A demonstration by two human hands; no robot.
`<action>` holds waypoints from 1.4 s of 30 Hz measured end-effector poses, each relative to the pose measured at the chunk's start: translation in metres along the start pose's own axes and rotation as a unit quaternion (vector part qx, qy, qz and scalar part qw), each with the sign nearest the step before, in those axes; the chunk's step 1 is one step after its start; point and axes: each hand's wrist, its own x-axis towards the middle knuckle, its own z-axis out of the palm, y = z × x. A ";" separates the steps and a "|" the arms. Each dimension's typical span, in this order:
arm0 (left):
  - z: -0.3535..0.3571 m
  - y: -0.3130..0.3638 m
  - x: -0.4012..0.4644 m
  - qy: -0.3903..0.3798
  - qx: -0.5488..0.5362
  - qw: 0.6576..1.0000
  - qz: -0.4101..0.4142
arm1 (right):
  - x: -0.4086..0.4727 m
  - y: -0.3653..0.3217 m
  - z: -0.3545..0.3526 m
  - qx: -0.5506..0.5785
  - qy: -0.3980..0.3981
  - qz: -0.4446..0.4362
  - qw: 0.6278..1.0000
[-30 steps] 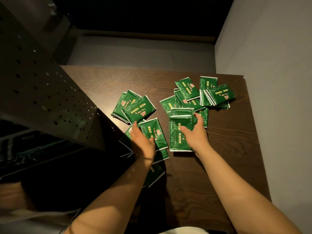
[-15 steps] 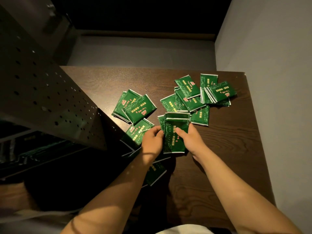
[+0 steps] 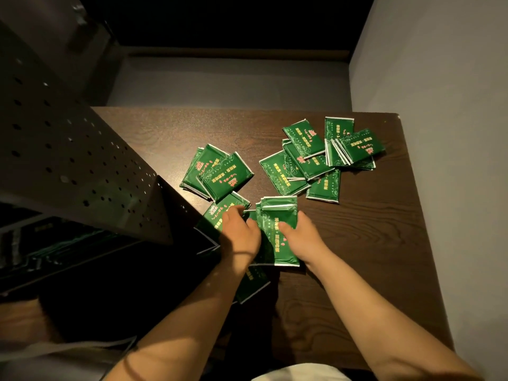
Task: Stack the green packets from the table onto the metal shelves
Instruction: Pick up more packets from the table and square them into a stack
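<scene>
Our left hand (image 3: 239,234) and right hand (image 3: 301,237) both gripping small stack of green packets (image 3: 277,215) on dark wood table (image 3: 371,229), perforated metal shelf (image 3: 68,166) left.

Packets' (image 3: 224,174) gold print unreadable

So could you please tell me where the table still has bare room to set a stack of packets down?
Bare wood runs along the table's right edge, near of the far-right packet cluster and right of the right hand. Another bare patch lies at the far left, between the perforated shelf panel and the far edge. It is crowded around both hands, where the held stack and loose packets overlap.
</scene>
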 end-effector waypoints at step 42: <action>-0.018 0.047 -0.023 -0.133 -0.090 0.973 0.168 | -0.023 -0.038 -0.051 0.095 0.034 -0.153 0.983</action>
